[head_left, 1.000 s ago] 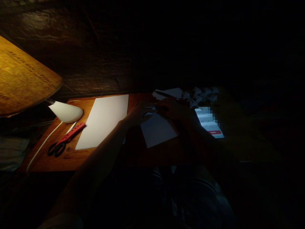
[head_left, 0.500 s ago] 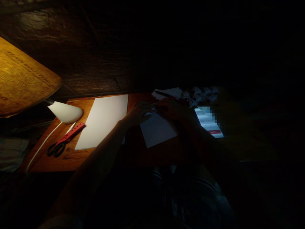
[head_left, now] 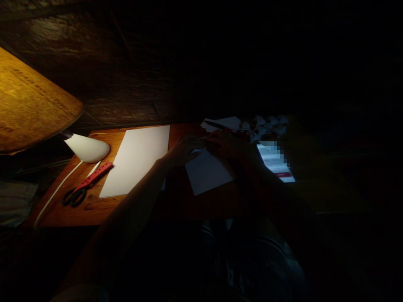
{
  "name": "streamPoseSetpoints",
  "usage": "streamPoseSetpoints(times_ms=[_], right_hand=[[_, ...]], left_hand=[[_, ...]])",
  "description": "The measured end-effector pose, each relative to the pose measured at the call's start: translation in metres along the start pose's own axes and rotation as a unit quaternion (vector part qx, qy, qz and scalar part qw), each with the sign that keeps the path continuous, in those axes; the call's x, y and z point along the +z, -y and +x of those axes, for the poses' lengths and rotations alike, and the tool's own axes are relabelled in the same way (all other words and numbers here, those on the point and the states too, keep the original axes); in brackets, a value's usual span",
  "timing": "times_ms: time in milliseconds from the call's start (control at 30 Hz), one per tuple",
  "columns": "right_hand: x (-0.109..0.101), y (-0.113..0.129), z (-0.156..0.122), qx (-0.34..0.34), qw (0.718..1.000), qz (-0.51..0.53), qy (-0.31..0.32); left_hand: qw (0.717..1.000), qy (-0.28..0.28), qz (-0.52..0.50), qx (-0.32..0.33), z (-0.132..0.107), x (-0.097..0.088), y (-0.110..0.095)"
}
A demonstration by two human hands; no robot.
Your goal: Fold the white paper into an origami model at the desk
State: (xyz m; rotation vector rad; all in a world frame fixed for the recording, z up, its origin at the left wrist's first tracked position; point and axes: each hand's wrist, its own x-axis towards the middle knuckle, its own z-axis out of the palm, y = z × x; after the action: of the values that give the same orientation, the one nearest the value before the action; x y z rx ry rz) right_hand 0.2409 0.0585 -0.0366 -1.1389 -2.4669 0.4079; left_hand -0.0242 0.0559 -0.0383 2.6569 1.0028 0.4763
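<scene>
I have the left grip [head_left: 184, 151] reaching forward, curled closed on the edge of the white paper sheet [head_left: 208, 174], while the right grip [head_left: 228, 144] sits just beside it, too dark to tell its state.

On the surface [head_left: 91, 214], scissors [head_left: 75, 196] and a ruler [head_left: 92, 177] lie left of a large paper sheet [head_left: 135, 161]. Further right lies a smaller sheet [head_left: 208, 174], with a phone [head_left: 275, 163] to its right and crumpled paper [head_left: 267, 128] behind.

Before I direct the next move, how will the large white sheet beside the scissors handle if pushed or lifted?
The large white sheet looks like thin paper or light card, so it may sag if lifted by one edge. Lying flat on the wooden desk, it would likely slide easily when pushed.
</scene>
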Motion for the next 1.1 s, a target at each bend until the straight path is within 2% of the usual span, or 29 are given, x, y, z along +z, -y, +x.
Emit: streamPoseSetpoints(times_ms=[367, 567, 767, 1100], right_hand=[[0.000, -0.005, 0.006, -0.011, 1.000, 0.007, 0.023], [-0.003, 0.004, 0.002, 0.008, 1.000, 0.001, 0.000], [-0.003, 0.000, 0.004, -0.001, 1.000, 0.000, 0.003], [0.000, -0.004, 0.004, -0.012, 1.000, 0.024, -0.007]], left_hand=[[1.000, 0.002, 0.005, -0.014, 0.000, 0.001, 0.000], [1.000, -0.002, 0.003, -0.001, -0.001, 0.000, -0.002], [1.000, -0.026, 0.012, 0.000, -0.002, 0.003, 0.003], [1.000, -0.012, 0.011, 0.004, -0.003, 0.003, 0.006]])
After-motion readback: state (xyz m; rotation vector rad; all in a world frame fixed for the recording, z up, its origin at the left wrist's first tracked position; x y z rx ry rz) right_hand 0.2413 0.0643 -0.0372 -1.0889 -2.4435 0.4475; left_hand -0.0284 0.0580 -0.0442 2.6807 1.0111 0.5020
